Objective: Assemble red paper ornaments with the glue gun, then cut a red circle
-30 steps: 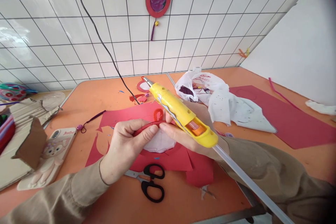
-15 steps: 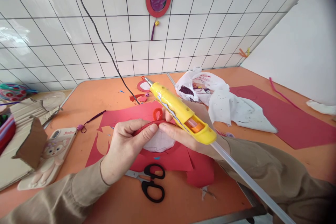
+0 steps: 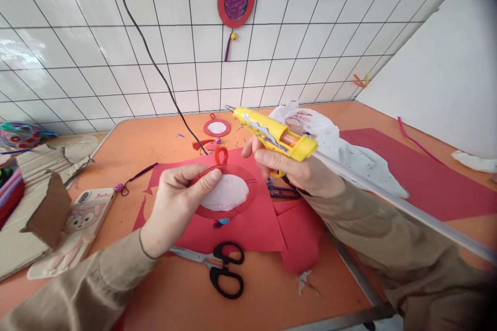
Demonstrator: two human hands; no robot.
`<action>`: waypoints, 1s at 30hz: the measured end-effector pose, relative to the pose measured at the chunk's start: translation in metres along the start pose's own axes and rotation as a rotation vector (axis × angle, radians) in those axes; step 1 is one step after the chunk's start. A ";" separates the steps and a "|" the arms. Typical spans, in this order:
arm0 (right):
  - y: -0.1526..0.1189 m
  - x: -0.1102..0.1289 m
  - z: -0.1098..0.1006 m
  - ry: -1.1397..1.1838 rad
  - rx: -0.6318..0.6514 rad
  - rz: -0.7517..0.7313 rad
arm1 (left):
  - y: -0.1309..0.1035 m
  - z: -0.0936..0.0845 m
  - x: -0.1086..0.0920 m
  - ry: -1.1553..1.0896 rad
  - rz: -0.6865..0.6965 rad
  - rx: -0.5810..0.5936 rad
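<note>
Red oval with white middle (image 3: 228, 194): was pinched at the upper left rim, tilted, over the red paper (image 3: 252, 235); showed an orange loop (image 3: 221, 155) on top.
Left hand (image 3: 176, 201): had a thumb-and-finger grip on the oval, thumb in front.
Right hand (image 3: 297, 168): had a grip round the yellow glue gun (image 3: 267, 125); could not tell about any squeeze on the trigger.
Nozzle (image 3: 230, 108): pointed up and left, apart from the oval.
Rim: likely needed a soft, still pinch, fingertips well away from a maybe hot tip.
Glue stick (image 3: 373, 194): stuck out far behind the gun, above the right sleeve (image 3: 349, 222); seemed easy to bump in a turn.
Scissors (image 3: 215, 267): lay on the bench (image 3: 186, 305), blades toward the left sleeve (image 3: 112, 279); probably called for a careful wrist.
Bench edge (image 3: 359, 279): ran below the right sleeve.
Room: looked widest in the air between oval and tiled wall (image 3: 174, 83).
</note>
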State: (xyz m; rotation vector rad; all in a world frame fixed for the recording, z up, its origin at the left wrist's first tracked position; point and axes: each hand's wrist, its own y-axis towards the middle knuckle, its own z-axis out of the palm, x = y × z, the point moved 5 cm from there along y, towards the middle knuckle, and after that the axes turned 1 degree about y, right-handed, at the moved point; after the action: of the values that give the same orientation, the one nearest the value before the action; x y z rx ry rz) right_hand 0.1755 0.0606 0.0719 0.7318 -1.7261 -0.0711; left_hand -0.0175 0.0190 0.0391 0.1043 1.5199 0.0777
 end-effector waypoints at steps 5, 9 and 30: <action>0.019 -0.025 -0.019 -0.192 0.072 0.037 | 0.015 -0.025 -0.033 -0.006 -0.018 -0.025; 0.034 -0.047 -0.012 -0.521 0.175 -0.060 | 0.018 -0.050 -0.062 -0.077 0.048 -0.187; 0.049 -0.094 -0.001 -0.860 0.340 -0.131 | 0.005 -0.056 -0.081 -0.061 0.101 -0.222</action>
State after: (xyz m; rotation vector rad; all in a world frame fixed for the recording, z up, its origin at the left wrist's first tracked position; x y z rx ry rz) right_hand 0.1649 0.1472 0.0116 1.1727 -2.5406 -0.2096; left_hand -0.0772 0.0161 0.1171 0.0057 1.4356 0.3200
